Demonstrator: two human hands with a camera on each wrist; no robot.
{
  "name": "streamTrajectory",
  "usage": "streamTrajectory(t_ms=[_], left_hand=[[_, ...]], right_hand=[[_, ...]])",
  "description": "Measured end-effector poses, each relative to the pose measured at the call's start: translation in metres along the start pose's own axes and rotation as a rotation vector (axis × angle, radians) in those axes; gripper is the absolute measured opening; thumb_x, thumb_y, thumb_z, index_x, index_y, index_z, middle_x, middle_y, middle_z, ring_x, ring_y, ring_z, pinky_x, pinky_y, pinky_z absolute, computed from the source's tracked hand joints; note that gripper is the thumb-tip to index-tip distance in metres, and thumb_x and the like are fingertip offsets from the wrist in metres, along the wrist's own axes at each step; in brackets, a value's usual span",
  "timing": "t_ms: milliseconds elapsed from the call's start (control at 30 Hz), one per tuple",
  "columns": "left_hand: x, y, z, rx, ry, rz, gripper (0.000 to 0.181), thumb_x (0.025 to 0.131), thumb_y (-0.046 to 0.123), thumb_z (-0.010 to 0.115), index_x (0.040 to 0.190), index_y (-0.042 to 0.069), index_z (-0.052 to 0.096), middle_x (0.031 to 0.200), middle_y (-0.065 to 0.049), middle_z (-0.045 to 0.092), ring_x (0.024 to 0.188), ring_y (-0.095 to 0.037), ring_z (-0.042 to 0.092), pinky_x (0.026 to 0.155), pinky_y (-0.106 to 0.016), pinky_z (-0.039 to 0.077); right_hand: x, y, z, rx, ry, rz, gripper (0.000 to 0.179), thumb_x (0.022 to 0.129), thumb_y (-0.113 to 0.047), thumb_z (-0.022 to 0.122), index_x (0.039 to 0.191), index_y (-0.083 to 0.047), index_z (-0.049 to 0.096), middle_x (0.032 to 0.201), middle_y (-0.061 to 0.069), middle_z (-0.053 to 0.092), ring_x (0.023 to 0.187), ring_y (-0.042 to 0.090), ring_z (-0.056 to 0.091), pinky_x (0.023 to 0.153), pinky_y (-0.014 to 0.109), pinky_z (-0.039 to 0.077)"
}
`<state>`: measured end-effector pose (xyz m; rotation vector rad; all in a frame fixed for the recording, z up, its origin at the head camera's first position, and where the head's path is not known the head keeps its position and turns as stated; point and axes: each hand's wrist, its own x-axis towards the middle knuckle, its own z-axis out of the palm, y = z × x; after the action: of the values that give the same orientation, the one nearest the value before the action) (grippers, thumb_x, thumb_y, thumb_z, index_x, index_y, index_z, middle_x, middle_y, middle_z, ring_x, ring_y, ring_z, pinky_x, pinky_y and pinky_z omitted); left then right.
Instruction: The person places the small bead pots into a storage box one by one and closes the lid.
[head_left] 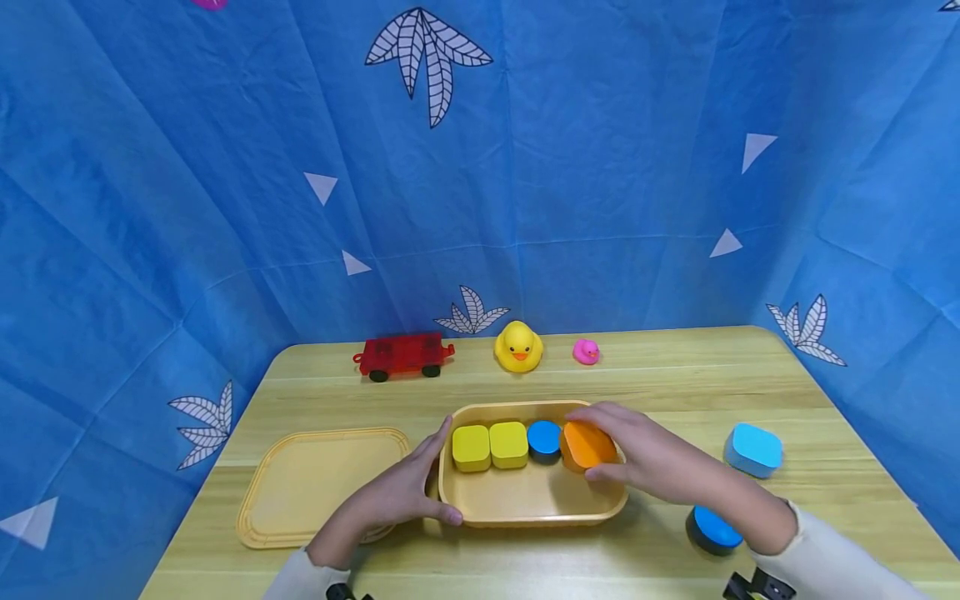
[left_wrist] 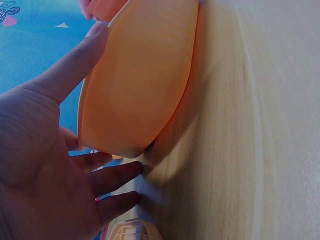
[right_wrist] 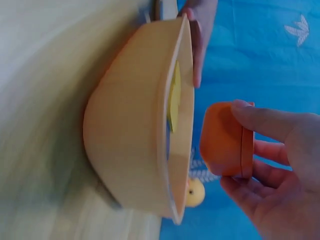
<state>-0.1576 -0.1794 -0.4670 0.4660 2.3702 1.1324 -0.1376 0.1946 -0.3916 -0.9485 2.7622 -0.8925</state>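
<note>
My right hand [head_left: 626, 446] pinches an orange rounded square box [head_left: 587, 446] between thumb and fingers at the right end of a beige plastic bin [head_left: 525, 523]. In the right wrist view, a seam like a lid's edge runs round the orange box [right_wrist: 222, 140], which is held above the bin's rim. Two yellow square boxes [head_left: 471, 448] and a round blue box [head_left: 544, 440] stand in a row inside the bin. My left hand [head_left: 397, 492] spreads along the bin's left end, thumb at the front rim; the left wrist view shows loosely extended fingers [left_wrist: 117, 179] beside the wall.
A beige lid [head_left: 322, 483] lies left of the bin. At the back stand a red toy wagon [head_left: 405, 357], a yellow duck [head_left: 518, 347] and a small pink duck [head_left: 587, 352]. A light blue box [head_left: 753, 450] and another round blue box [head_left: 716, 529] sit at right.
</note>
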Motion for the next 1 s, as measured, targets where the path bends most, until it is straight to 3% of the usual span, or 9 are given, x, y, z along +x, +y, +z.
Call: streamTrajectory(t_ms=[133, 300, 433, 633, 800, 1000], left_hand=[[0.0, 0.0, 0.0, 0.002, -0.004, 0.003, 0.135, 0.073, 0.046, 0.093, 0.167, 0.029, -0.002, 0.173, -0.01, 0.011, 0.157, -0.038, 0.016, 0.124, -0.061, 0.02], [0.0, -0.001, 0.0, 0.032, -0.002, 0.018, 0.134, 0.073, 0.047, 0.093, 0.166, 0.036, -0.004, 0.173, -0.009, 0.01, 0.157, -0.036, 0.017, 0.124, -0.06, 0.021], [0.0, -0.002, -0.001, 0.061, 0.002, 0.028, 0.133, 0.073, 0.048, 0.092, 0.165, 0.039, -0.004, 0.173, -0.01, 0.01, 0.157, -0.036, 0.018, 0.124, -0.059, 0.022], [0.0, -0.001, -0.001, 0.053, 0.001, 0.024, 0.133, 0.074, 0.048, 0.092, 0.166, 0.035, -0.003, 0.173, -0.01, 0.012, 0.156, -0.037, 0.02, 0.123, -0.06, 0.023], [0.0, -0.001, -0.001, 0.039, -0.002, 0.021, 0.131, 0.075, 0.048, 0.091, 0.167, 0.03, -0.001, 0.173, -0.009, 0.012, 0.156, -0.037, 0.019, 0.123, -0.06, 0.023], [0.0, -0.001, -0.001, 0.017, -0.003, 0.024, 0.131, 0.075, 0.046, 0.091, 0.167, 0.033, -0.002, 0.173, -0.008, 0.01, 0.157, -0.037, 0.019, 0.123, -0.061, 0.021]], right_hand=[[0.009, -0.007, 0.013, 0.032, 0.007, -0.012, 0.063, 0.088, -0.019, 0.083, 0.145, -0.013, 0.057, 0.136, 0.002, 0.06, 0.118, 0.024, 0.059, 0.101, 0.049, 0.054], [0.017, -0.014, 0.028, 0.041, 0.02, -0.066, 0.063, 0.089, -0.02, 0.082, 0.147, -0.013, 0.057, 0.133, 0.001, 0.059, 0.112, 0.018, 0.059, 0.095, 0.037, 0.055], [0.024, -0.021, 0.042, 0.027, 0.047, -0.073, 0.062, 0.089, -0.021, 0.083, 0.145, -0.008, 0.058, 0.132, 0.002, 0.061, 0.116, 0.021, 0.061, 0.098, 0.039, 0.055], [0.038, -0.034, 0.059, 0.025, 0.046, 0.001, 0.06, 0.086, -0.024, 0.086, 0.139, -0.007, 0.062, 0.13, 0.004, 0.062, 0.116, 0.024, 0.061, 0.102, 0.047, 0.053], [0.049, -0.044, 0.072, 0.044, 0.009, 0.019, 0.061, 0.086, -0.025, 0.087, 0.138, -0.007, 0.062, 0.128, 0.005, 0.06, 0.112, 0.021, 0.061, 0.1, 0.044, 0.055], [0.061, -0.051, 0.088, 0.031, -0.018, 0.016, 0.06, 0.085, -0.029, 0.087, 0.137, -0.007, 0.064, 0.127, 0.004, 0.062, 0.113, 0.02, 0.061, 0.1, 0.041, 0.055]])
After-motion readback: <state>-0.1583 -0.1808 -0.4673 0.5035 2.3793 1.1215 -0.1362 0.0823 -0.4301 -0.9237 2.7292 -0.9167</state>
